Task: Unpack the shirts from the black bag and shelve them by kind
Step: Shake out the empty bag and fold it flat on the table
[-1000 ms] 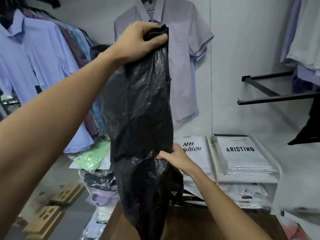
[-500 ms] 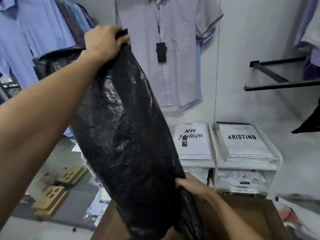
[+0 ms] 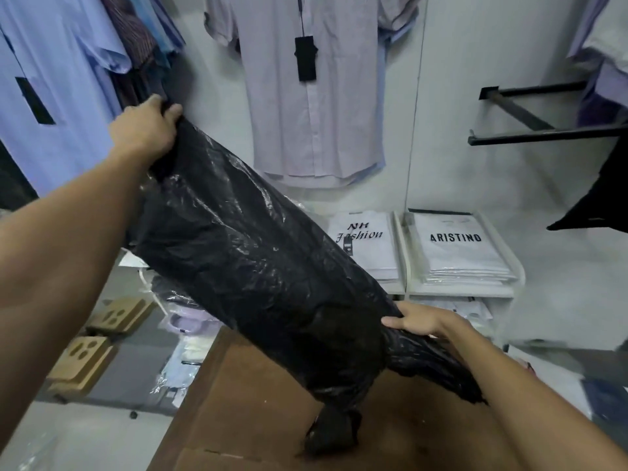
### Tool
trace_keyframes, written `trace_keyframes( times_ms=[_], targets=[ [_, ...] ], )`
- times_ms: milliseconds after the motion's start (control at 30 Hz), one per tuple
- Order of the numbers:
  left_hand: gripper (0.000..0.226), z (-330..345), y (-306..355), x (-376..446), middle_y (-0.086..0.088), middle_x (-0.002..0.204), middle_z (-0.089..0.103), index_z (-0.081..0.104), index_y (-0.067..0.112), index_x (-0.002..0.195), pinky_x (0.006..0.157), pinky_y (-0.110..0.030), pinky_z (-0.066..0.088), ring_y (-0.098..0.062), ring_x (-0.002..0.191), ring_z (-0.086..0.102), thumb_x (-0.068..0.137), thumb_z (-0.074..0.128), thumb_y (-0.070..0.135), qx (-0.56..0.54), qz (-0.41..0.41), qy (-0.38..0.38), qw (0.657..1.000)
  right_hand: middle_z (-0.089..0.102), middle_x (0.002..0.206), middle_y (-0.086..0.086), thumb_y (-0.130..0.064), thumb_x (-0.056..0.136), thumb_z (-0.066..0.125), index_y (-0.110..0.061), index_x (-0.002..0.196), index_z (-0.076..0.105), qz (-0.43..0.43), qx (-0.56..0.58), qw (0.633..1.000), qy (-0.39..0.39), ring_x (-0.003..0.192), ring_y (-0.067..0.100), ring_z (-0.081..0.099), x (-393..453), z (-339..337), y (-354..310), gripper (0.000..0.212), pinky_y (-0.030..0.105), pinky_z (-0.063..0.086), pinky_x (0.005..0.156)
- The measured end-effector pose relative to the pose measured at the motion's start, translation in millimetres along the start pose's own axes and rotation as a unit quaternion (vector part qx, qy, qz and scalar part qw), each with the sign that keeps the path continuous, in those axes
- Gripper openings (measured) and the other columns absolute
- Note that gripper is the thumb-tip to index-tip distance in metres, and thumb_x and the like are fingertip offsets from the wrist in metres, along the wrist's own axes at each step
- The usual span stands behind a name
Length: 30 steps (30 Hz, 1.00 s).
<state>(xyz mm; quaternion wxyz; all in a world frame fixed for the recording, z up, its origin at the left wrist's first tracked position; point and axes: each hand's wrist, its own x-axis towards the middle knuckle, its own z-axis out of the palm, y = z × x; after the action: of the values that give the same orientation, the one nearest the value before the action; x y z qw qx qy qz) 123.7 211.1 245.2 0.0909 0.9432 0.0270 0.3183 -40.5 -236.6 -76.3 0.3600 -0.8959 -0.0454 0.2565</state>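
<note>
A black plastic bag (image 3: 258, 266) stretches slantwise from upper left to lower right above a brown cardboard box (image 3: 258, 413). My left hand (image 3: 146, 129) grips its upper end. My right hand (image 3: 421, 322) holds the bag near its lower end, where the plastic bunches and trails into the box. What is inside the bag is hidden. On a white shelf unit (image 3: 458, 294) at the back lie two stacks of packed white shirts, one printed NH Fashion (image 3: 367, 246) and one printed ARISTINO (image 3: 458, 249).
A pale short-sleeved shirt (image 3: 312, 86) with a black tag hangs on the wall. Blue shirts (image 3: 57, 79) hang at the left. Packed shirts (image 3: 187, 321) and cardboard pieces (image 3: 85, 358) lie on the floor at the left. A black wall bracket (image 3: 537, 130) juts out at the right.
My left hand has come down and moved left with the bag's top, so the bag now lies slanted instead of hanging upright. My right hand has slid lower and to the right along the bag.
</note>
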Motion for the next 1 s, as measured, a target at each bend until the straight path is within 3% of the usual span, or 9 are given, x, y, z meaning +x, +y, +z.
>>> trace_keyframes(
  times_ms=[100, 233, 333, 433, 567, 700, 800, 900, 1000],
  targets=[
    [0.050, 14, -5, -12, -0.036, 0.131, 0.057, 0.048, 0.009, 0.128, 0.098, -0.057, 0.042, -0.054, 0.122, 0.053, 0.105, 0.028, 0.049, -0.003, -0.025, -0.024, 0.999, 0.059, 0.138, -0.015, -0.055, 0.096, 0.061, -0.043, 0.131, 0.055, 0.014, 0.005, 1.000, 0.019, 0.128, 0.014, 0.055, -5, -11, 21, 0.037, 0.040, 0.039, 0.114],
    [0.049, 42, -23, -32, -0.036, 0.138, 0.052, 0.044, 0.009, 0.134, 0.101, -0.057, 0.040, -0.054, 0.124, 0.052, 0.106, 0.027, 0.045, 0.007, -0.052, -0.098, 0.994, 0.069, 0.128, -0.016, -0.084, 0.079, 0.059, -0.038, 0.134, 0.059, 0.046, -0.059, 0.997, -0.029, 0.119, 0.009, 0.065, -12, -32, 54, 0.071, 0.040, 0.043, 0.114],
    [0.047, 79, -37, -54, -0.036, 0.143, 0.048, 0.043, 0.010, 0.136, 0.105, -0.056, 0.039, -0.053, 0.128, 0.050, 0.106, 0.029, 0.043, -0.003, -0.079, -0.159, 0.984, 0.070, 0.115, -0.015, -0.088, 0.075, 0.057, -0.037, 0.113, 0.066, 0.120, -0.143, 0.979, -0.077, 0.110, 0.016, 0.066, -23, -55, 47, 0.064, 0.042, 0.045, 0.111],
    [0.049, 128, -52, -86, -0.035, 0.145, 0.047, 0.043, 0.009, 0.140, 0.108, -0.056, 0.037, -0.053, 0.130, 0.048, 0.107, 0.030, 0.043, -0.024, -0.114, -0.208, 0.971, 0.061, 0.125, -0.010, -0.081, 0.075, 0.066, -0.038, 0.122, 0.061, 0.213, -0.228, 0.946, -0.085, 0.117, 0.022, 0.059, -16, -70, 50, 0.064, 0.046, 0.044, 0.109],
    [0.046, 203, -84, -141, -0.037, 0.139, 0.050, 0.046, 0.003, 0.132, 0.108, -0.057, 0.038, -0.054, 0.128, 0.048, 0.106, 0.034, 0.039, -0.056, -0.181, -0.265, 0.945, 0.058, 0.144, 0.001, -0.055, 0.092, 0.064, -0.026, 0.134, 0.059, 0.223, -0.308, 0.925, 0.015, 0.129, 0.027, 0.056, 7, -51, 71, 0.051, 0.047, 0.042, 0.110],
    [0.052, 266, -110, -210, -0.039, 0.143, 0.046, 0.039, 0.001, 0.140, 0.114, -0.057, 0.033, -0.055, 0.134, 0.044, 0.106, 0.032, 0.040, -0.061, -0.248, -0.314, 0.914, 0.055, 0.145, 0.007, -0.038, 0.103, 0.050, -0.025, 0.136, 0.049, 0.270, -0.373, 0.887, 0.043, 0.142, 0.033, 0.040, 25, -4, 90, 0.036, 0.063, 0.017, 0.119],
    [0.050, 289, -113, -245, -0.039, 0.145, 0.043, 0.036, 0.000, 0.143, 0.115, -0.054, 0.029, -0.052, 0.137, 0.041, 0.109, 0.032, 0.037, -0.076, -0.298, -0.309, 0.900, 0.057, 0.140, 0.008, -0.024, 0.097, 0.053, -0.020, 0.137, 0.049, 0.288, -0.355, 0.883, 0.108, 0.144, 0.039, 0.035, 42, 25, 96, 0.041, 0.072, 0.005, 0.119],
    [0.050, 308, -116, -264, -0.035, 0.150, 0.040, 0.033, -0.002, 0.146, 0.115, -0.054, 0.029, -0.051, 0.139, 0.039, 0.109, 0.036, 0.032, -0.100, -0.322, -0.300, 0.892, 0.045, 0.152, 0.015, -0.030, 0.100, 0.050, -0.016, 0.148, 0.045, 0.243, -0.320, 0.883, 0.243, 0.144, 0.045, 0.032, 62, 52, 101, 0.050, 0.070, 0.011, 0.119],
    [0.058, 332, -115, -275, -0.032, 0.152, 0.039, 0.028, 0.003, 0.153, 0.116, -0.055, 0.028, -0.051, 0.139, 0.040, 0.107, 0.038, 0.038, -0.122, -0.313, -0.294, 0.895, 0.045, 0.153, 0.020, -0.048, 0.104, 0.037, -0.020, 0.148, 0.050, 0.136, -0.259, 0.885, 0.363, 0.141, 0.046, 0.038, 77, 78, 86, 0.055, 0.064, 0.021, 0.119]
  ],
)
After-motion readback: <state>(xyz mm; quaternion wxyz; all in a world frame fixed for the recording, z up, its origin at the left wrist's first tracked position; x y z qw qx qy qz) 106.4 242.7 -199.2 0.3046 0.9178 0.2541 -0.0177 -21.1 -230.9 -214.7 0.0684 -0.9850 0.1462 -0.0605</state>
